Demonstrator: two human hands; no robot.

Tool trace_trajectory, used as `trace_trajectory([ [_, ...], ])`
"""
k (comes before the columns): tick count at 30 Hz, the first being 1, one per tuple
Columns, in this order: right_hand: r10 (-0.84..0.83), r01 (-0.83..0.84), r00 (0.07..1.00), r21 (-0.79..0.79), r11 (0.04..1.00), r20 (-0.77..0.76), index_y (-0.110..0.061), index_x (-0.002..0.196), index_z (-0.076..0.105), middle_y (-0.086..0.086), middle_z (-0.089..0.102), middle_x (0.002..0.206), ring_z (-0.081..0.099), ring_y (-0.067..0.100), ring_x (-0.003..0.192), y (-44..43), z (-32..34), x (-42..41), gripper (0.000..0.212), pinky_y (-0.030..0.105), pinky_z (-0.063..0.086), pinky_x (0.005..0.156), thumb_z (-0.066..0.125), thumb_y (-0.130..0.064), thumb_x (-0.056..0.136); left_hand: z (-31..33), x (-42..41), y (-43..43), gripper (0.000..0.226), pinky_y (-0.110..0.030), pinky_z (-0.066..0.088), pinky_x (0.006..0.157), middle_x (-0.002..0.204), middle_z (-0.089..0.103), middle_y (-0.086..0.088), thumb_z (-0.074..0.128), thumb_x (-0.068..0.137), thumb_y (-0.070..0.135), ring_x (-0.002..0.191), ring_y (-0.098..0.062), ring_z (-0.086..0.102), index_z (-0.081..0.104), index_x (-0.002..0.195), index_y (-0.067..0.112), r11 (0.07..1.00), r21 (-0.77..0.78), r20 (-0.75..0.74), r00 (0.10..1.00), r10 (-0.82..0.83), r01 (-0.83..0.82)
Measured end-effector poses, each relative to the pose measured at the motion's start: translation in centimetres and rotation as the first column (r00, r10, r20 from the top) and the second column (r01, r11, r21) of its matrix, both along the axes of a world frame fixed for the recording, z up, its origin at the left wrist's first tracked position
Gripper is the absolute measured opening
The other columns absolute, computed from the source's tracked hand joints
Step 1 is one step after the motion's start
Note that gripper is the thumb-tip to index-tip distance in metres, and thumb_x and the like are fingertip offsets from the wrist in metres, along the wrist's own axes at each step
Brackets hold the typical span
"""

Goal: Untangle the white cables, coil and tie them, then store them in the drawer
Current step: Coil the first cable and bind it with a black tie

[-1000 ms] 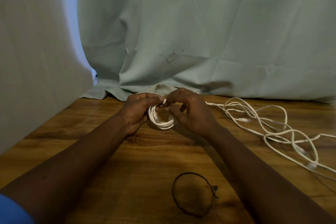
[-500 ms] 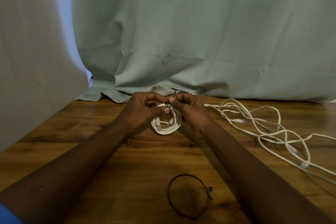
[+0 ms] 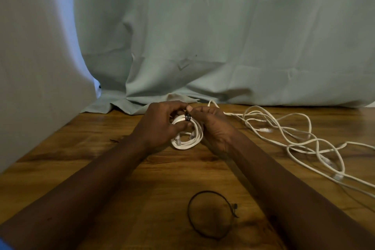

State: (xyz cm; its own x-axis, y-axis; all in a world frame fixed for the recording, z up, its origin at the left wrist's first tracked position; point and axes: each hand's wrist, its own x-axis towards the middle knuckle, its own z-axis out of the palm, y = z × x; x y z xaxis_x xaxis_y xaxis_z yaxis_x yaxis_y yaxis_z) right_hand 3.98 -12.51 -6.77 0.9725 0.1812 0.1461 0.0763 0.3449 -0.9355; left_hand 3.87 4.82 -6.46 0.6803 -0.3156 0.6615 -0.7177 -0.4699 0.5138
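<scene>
Tie [image 3: 187, 117] now twice around coil [image 3: 189, 142]

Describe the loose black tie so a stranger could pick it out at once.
On the wooden table, look at its near side, between the two forearms. A thin black tie lies there as an open loop. Unlike the wrapped tie on the white coil, it is empty and untouched.

no readable text, labels, brands or numbers anywhere in view
</scene>
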Motion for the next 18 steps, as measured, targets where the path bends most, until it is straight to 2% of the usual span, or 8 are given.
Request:
trace_trajectory([
  [1, -0.012, 0.012, 1.000, -0.001, 1.000, 0.003, 0.011, 0.098, 0.069, 0.028, 0.071, 0.096, 0.072, 0.027, 0.073, 0.0, 0.0, 0.0, 0.020, 0.036, 0.062, 0.066, 0.068, -0.009, 0.095, -0.1, 0.2, 0.1, 0.038, -0.039, 0.059, 0.081, 0.098, 0.072, 0.011, 0.088, 0.079, 0.024, 0.089, -0.006, 0.070, 0.076, 0.115, 0.025, 1.000, 0.010, 0.011, 1.000, 0.021, -0.021],
  [3, -0.038, 0.038, 0.999, -0.007, 0.999, 0.029, 0.019, 0.108, 0.062, 0.039, 0.066, 0.109, 0.069, 0.038, 0.086, 0.2, -0.1, 0.0, 0.038, 0.050, 0.062, 0.083, 0.073, -0.013, 0.091, -0.3, 0.6, 0.4, 0.030, -0.044, 0.059, 0.081, 0.099, 0.071, 0.008, 0.088, 0.079, 0.029, 0.090, -0.009, 0.069, 0.076, 0.106, 0.023, 0.999, 0.004, -0.002, 0.999, 0.038, -0.038],
  [5, -0.079, 0.081, 0.995, -0.024, 0.996, 0.054, 0.021, 0.111, 0.060, 0.043, 0.063, 0.117, 0.065, 0.046, 0.097, 0.7, -0.2, -0.2, 0.047, 0.063, 0.053, 0.098, 0.077, -0.015, 0.087, -0.6, 0.7, 0.5, 0.020, -0.046, 0.061, 0.079, 0.091, 0.077, 0.005, 0.087, 0.081, 0.024, 0.084, -0.010, 0.074, 0.077, 0.098, 0.019, 0.998, -0.055, -0.100, 0.995, -0.005, 0.000],
  [7, -0.126, 0.129, 0.990, -0.050, 0.990, 0.071, 0.018, 0.105, 0.064, 0.042, 0.065, 0.113, 0.065, 0.046, 0.097, 1.0, -0.5, -0.1, 0.042, 0.064, 0.052, 0.098, 0.077, -0.018, 0.087, -0.8, 0.7, 0.5, 0.016, -0.049, 0.062, 0.080, 0.087, 0.080, 0.002, 0.085, 0.083, 0.019, 0.081, -0.014, 0.077, 0.079, 0.097, 0.019, 0.994, -0.110, -0.194, 0.980, -0.035, 0.014],
  [9, -0.155, 0.162, 0.983, -0.066, 0.985, 0.099, 0.009, 0.098, 0.068, 0.038, 0.068, 0.103, 0.065, 0.041, 0.089, 1.1, -0.6, 0.1, 0.029, 0.053, 0.058, 0.087, 0.073, -0.019, 0.093, -1.1, 1.0, 0.5, 0.019, -0.054, 0.062, 0.080, 0.086, 0.080, -0.002, 0.087, 0.081, 0.022, 0.081, -0.023, 0.078, 0.080, 0.099, 0.023, 0.987, -0.162, -0.255, 0.966, -0.037, -0.005],
  [12, -0.083, 0.090, 0.991, -0.064, 0.994, 0.106, 0.007, 0.107, 0.065, 0.029, 0.067, 0.097, 0.064, 0.036, 0.084, 0.9, -0.5, 0.0, 0.022, 0.040, 0.059, 0.076, 0.067, -0.012, 0.097, -1.2, 1.2, 0.5, 0.028, -0.060, 0.061, 0.083, 0.089, 0.080, -0.008, 0.089, 0.079, 0.028, 0.084, -0.032, 0.078, 0.079, 0.104, 0.022, 0.964, -0.265, -0.330, 0.940, -0.082, -0.009],
  [15, -0.057, 0.078, 0.988, -0.150, 0.986, 0.141, 0.009, 0.112, 0.063, 0.030, 0.071, 0.102, 0.069, 0.037, 0.086, 0.7, -0.5, 0.1, 0.021, 0.051, 0.059, 0.086, 0.068, 0.001, 0.093, -0.9, 1.2, 0.6, 0.033, -0.061, 0.061, 0.083, 0.085, 0.079, -0.016, 0.089, 0.079, 0.019, 0.079, -0.036, 0.078, 0.074, 0.106, 0.010, 0.931, -0.360, -0.403, 0.910, -0.097, -0.060],
  [18, -0.072, 0.113, 0.981, -0.228, 0.967, 0.182, 0.004, 0.111, 0.067, 0.030, 0.072, 0.105, 0.069, 0.042, 0.092, 0.5, -0.8, 0.1, 0.021, 0.065, 0.053, 0.096, 0.071, 0.000, 0.091, -0.6, 0.7, 0.6, 0.035, -0.055, 0.064, 0.074, 0.082, 0.077, -0.023, 0.087, 0.080, 0.011, 0.075, -0.041, 0.077, 0.067, 0.108, 0.007, 0.916, -0.392, -0.450, 0.886, -0.112, -0.083],
])
